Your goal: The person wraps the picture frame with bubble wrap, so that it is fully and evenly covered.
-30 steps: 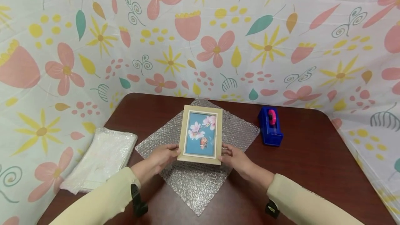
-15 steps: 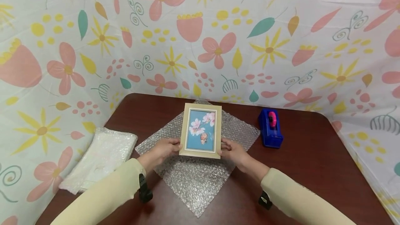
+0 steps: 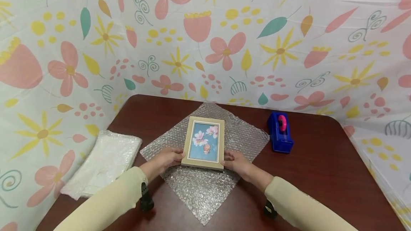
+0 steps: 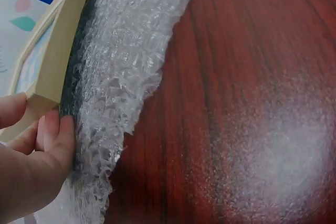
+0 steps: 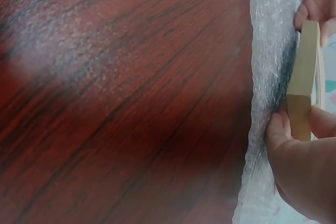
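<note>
A gold-edged picture frame (image 3: 205, 143) with pink blossoms on a blue ground lies face up over the middle of a bubble wrap sheet (image 3: 205, 195), which is turned like a diamond. On its left edge, near the lower corner, my left hand (image 3: 165, 159) grips it, thumb on top and fingers beneath. My right hand (image 3: 237, 163) pinches the opposite edge the same way. From the left wrist view, the frame's thick side is close over the wrap, with fingertips (image 4: 50, 124) between the two. The right wrist view shows fingers (image 5: 278, 124) tucked under the corner.
A blue tape dispenser (image 3: 280, 133) with a pink roll stands right of the wrap. At the left edge of the dark wooden table (image 3: 327, 163) lies a stack of bubble-wrapped flat items (image 3: 106, 163). A flower-print cloth (image 3: 224, 27) hangs behind the table.
Both hands have lowered the picture frame toward the bubble wrap after lifting it slightly. It was tilted up toward me and now lies flatter. The grips stay the same.
</note>
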The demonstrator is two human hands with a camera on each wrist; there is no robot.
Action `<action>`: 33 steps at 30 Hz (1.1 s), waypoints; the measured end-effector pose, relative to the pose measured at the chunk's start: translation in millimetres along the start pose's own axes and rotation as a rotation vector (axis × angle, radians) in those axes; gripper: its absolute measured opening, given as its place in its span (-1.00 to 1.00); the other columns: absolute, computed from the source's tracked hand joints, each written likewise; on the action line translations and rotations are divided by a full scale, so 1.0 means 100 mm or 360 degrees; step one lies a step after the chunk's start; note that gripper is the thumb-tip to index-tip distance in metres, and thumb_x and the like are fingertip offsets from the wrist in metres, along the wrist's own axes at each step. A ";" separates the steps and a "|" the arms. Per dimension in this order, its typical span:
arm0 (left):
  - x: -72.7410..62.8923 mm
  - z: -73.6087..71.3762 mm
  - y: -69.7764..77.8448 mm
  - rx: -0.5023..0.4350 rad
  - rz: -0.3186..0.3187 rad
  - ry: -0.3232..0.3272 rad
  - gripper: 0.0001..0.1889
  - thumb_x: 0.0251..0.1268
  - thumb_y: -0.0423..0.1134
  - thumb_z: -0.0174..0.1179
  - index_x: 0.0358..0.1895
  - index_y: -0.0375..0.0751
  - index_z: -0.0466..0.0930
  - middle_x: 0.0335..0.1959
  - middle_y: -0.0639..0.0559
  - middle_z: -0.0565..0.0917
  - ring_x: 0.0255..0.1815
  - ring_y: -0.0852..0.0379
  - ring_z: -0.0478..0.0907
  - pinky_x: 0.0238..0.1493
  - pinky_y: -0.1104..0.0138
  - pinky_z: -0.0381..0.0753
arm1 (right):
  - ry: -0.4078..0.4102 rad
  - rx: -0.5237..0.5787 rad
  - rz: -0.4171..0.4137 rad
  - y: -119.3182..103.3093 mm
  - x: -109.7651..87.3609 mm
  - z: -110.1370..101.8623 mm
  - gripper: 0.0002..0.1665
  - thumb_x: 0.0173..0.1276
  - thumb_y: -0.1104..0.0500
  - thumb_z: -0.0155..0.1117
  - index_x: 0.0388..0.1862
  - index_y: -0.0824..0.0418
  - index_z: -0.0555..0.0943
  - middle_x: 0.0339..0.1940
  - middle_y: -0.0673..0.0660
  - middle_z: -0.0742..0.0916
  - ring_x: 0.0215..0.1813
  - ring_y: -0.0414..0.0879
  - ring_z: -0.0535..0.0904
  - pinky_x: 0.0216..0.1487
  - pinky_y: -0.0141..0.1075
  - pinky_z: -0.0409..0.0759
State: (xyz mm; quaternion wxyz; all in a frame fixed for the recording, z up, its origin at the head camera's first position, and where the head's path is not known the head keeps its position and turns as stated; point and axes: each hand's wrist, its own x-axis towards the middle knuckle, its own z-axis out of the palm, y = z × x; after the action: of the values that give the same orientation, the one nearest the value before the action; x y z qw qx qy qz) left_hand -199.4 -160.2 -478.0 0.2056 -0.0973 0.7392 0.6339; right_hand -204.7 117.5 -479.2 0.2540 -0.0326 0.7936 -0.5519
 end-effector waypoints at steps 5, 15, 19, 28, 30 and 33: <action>-0.01 -0.01 -0.03 0.0002 0.0005 -0.0037 -0.51 0.46 -0.41 0.14 0.33 -0.71 0.37 0.13 -0.51 0.67 0.05 -0.11 0.77 0.32 0.03 0.64 | -0.0027 -0.0043 0.0025 0.00 -0.03 -0.01 -0.34 0.54 0.33 0.13 0.53 0.54 0.24 0.37 0.51 0.57 0.39 0.27 0.57 0.38 0.00 0.60; -0.10 0.02 -0.02 0.0008 -0.0065 -0.0124 -0.51 0.46 -0.40 0.16 0.32 -0.69 0.39 0.12 -0.48 0.69 0.07 -0.17 0.76 0.21 0.05 0.72 | -0.0173 -0.0004 0.0032 0.03 -0.12 -0.11 -0.28 0.58 0.31 0.08 0.55 0.61 0.09 0.46 0.58 0.44 0.46 0.32 0.47 0.47 0.06 0.50; -0.13 0.00 -0.02 -0.0034 -0.0070 -0.0127 -0.48 0.38 -0.43 0.19 0.32 -0.70 0.39 0.05 -0.45 0.73 -0.10 0.00 0.80 0.16 0.08 0.75 | -0.0240 0.0011 -0.0069 0.07 -0.13 -0.14 -0.30 0.56 0.29 0.11 0.53 0.60 0.16 0.41 0.55 0.51 0.34 0.14 0.60 0.39 -0.13 0.59; -0.19 -0.04 0.00 0.0029 -0.0064 -0.0168 -0.47 0.31 -0.43 0.23 0.31 -0.65 0.44 -0.02 -0.39 0.77 -0.22 0.16 0.76 0.06 0.18 0.78 | -0.0295 -0.0017 -0.0203 0.12 -0.17 -0.17 -0.29 0.46 0.26 0.24 0.45 0.62 0.30 0.31 0.52 0.61 0.21 -0.05 0.66 0.15 -0.44 0.58; -0.19 -0.03 -0.01 0.0082 -0.0095 -0.0166 -0.49 0.32 -0.42 0.24 0.29 -0.62 0.48 -0.02 -0.36 0.78 -0.21 0.16 0.76 0.04 0.20 0.77 | -0.0283 -0.0020 -0.0179 0.12 -0.17 -0.17 -0.29 0.45 0.26 0.24 0.45 0.62 0.31 0.30 0.51 0.62 0.22 -0.02 0.65 0.16 -0.42 0.59; -0.19 -0.01 -0.02 0.0143 -0.0125 -0.0152 -0.53 0.33 -0.41 0.25 0.26 -0.61 0.51 -0.02 -0.35 0.79 -0.18 0.15 0.75 0.04 0.20 0.76 | -0.0268 -0.0030 -0.0154 0.11 -0.17 -0.16 -0.30 0.45 0.26 0.24 0.45 0.59 0.32 0.29 0.50 0.63 0.23 0.00 0.65 0.19 -0.37 0.59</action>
State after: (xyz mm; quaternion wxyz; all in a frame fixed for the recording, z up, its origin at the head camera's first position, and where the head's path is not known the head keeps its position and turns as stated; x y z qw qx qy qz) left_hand -181.4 -164.3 -471.7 0.2694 -0.0864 0.7519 0.5955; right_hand -194.7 141.2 -479.2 0.2925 -0.1197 0.7720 -0.5514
